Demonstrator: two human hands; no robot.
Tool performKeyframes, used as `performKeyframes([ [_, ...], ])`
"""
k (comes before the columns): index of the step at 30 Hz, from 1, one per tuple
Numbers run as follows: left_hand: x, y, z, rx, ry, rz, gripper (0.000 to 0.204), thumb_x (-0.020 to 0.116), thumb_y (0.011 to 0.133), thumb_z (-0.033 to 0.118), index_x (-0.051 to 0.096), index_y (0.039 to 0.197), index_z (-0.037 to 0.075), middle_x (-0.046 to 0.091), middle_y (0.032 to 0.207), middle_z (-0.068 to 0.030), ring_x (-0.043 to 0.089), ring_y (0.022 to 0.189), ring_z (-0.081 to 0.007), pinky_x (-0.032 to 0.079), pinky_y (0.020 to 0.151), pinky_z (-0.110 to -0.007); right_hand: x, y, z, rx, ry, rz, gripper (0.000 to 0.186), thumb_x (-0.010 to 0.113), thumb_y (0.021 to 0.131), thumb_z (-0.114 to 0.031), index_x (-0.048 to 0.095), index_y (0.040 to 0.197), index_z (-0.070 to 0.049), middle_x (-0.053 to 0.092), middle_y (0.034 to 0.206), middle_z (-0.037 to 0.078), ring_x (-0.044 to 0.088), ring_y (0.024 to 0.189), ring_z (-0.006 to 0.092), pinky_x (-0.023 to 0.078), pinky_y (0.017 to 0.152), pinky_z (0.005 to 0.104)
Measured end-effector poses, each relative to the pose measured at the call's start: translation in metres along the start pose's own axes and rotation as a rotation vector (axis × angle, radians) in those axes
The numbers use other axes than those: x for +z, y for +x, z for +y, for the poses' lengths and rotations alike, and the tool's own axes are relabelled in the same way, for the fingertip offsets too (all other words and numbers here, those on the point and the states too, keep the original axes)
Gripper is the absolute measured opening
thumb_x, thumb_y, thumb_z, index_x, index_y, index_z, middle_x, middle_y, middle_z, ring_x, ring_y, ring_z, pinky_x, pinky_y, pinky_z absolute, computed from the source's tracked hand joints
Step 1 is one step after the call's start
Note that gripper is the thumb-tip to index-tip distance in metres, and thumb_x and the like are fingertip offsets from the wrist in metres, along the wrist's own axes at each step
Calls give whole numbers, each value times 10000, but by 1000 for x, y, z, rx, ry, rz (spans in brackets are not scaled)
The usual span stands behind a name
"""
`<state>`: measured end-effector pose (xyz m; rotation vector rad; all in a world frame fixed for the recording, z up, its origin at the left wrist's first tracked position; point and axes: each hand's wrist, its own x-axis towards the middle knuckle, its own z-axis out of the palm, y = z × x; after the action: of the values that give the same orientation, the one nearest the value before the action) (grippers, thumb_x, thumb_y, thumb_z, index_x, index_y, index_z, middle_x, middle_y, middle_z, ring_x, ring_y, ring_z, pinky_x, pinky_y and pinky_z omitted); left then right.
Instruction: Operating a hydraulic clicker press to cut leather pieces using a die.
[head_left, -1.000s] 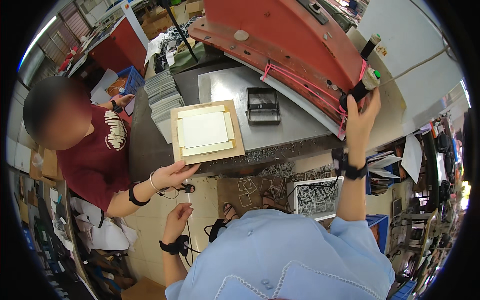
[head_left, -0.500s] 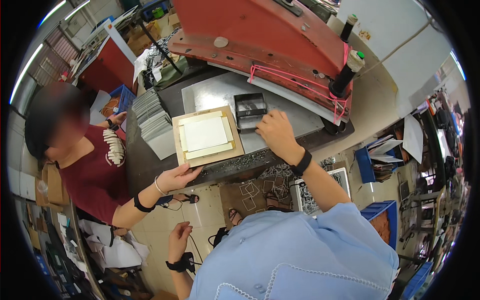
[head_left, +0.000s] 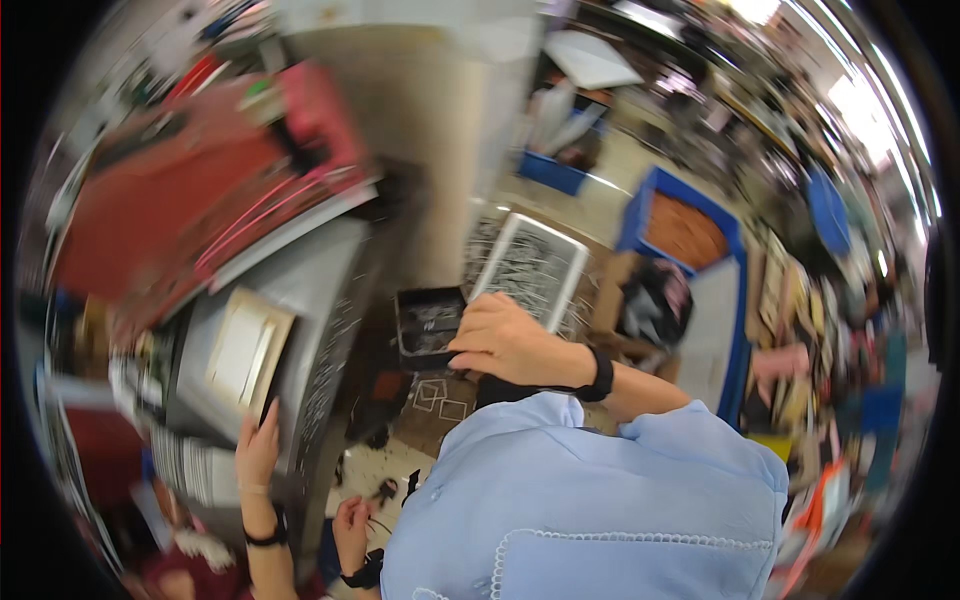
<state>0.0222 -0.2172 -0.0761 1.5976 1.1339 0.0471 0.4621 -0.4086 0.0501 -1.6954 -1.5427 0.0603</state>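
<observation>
My right hand (head_left: 508,340) has its fingers closed over the right edge of a black rectangular cutting die (head_left: 430,328), a frame with a crossbar. The die hangs off the bench, just left of a white tray (head_left: 575,255) full of thin scrap strips. Low beside my body, my left hand (head_left: 350,528) hangs with loosely curled fingers and nothing visible in it. A co-worker's hand (head_left: 258,450) reaches to the near end of a tan board with a white sheet (head_left: 240,350) on the metal bench plate. Motion blurs the left side.
A red press head (head_left: 190,190) overhangs the bench plate. Grey stacked sheets (head_left: 195,470) sit at the bench's left. Rectangular scrap outlines (head_left: 440,398) lie on floor cardboard below the die. Blue bins, one with brown material (head_left: 685,230), stand to the right.
My right hand has lifted the black die off the bench plate and carried it right, to beside the scrap tray. My view has swung right. The co-worker's hand stays by the board.
</observation>
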Motion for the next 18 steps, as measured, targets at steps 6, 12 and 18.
performKeyframes([
  [6, 38, 97, 86, 129, 292, -494, 258, 569, 945, 124, 582, 1143, -42, 693, 928, -108, 635, 852, -140, 501, 767, -262, -13, -162, -32, 587, -240, 215, 206, 709, 801, -265, 720, 886, -78, 624, 852, 31, 526, 938, 240, 392, 847, 374],
  [12, 129, 95, 179, 346, 623, -910, 308, 557, 962, 188, 610, 1186, -16, 673, 1085, -148, 623, 1008, -226, 459, 893, -314, -41, -311, -110, 1051, -573, 552, 196, 725, 762, -259, 725, 836, -78, 634, 789, 49, 566, 877, 267, 419, 815, 388],
  [18, 146, 93, 183, 310, 492, -845, 310, 556, 973, 196, 606, 1201, -9, 686, 1056, -121, 641, 960, -191, 484, 819, -288, -113, -404, -157, 1216, -995, 873, 159, 712, 749, -211, 712, 772, -53, 650, 748, 105, 576, 767, 314, 432, 705, 409],
])
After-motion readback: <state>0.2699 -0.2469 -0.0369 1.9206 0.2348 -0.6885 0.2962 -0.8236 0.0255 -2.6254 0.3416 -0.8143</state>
